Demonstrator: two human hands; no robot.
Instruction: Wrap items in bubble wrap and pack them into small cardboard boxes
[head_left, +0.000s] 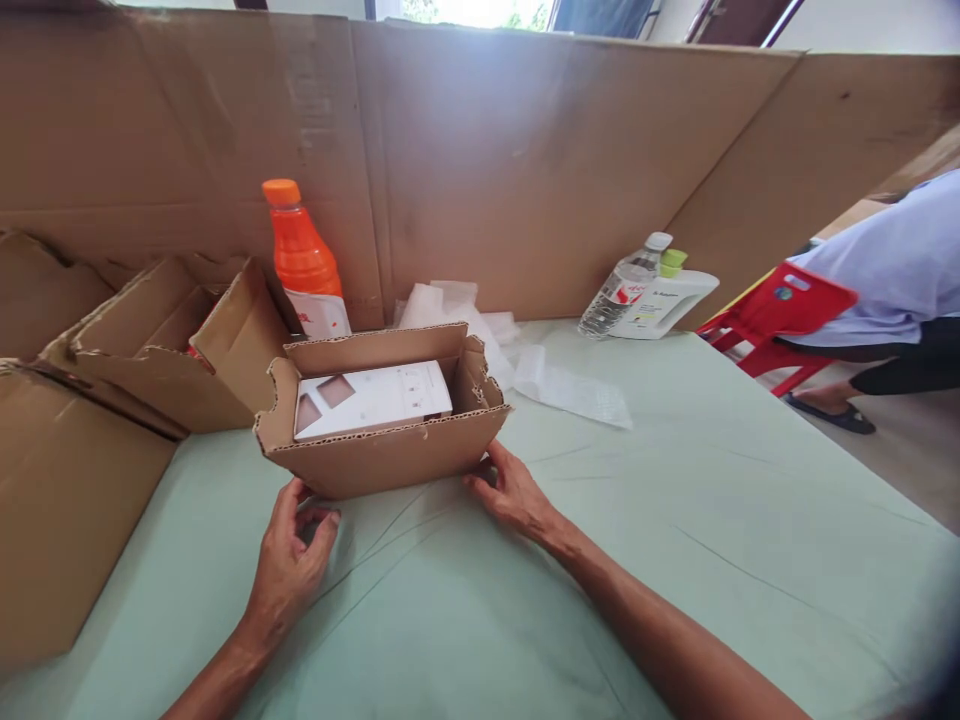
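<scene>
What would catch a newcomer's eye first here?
The open cardboard box mid-table, a white device lying inside, with the left hand and right hand at its near corners. Behind it to the left stands a bright orange bottle; a red chair sits far right.

Both hands rest at the near lower corners of an open cardboard box (382,440) on the green bench (675,520): left hand (289,560), right hand (510,492). A white device (373,398) lies inside.

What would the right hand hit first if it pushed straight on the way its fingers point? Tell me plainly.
The cardboard box. The right hand points left and away, and its fingertips sit at the box's near lower corner, apparently touching its wall, so it would press that wall at once.
</scene>
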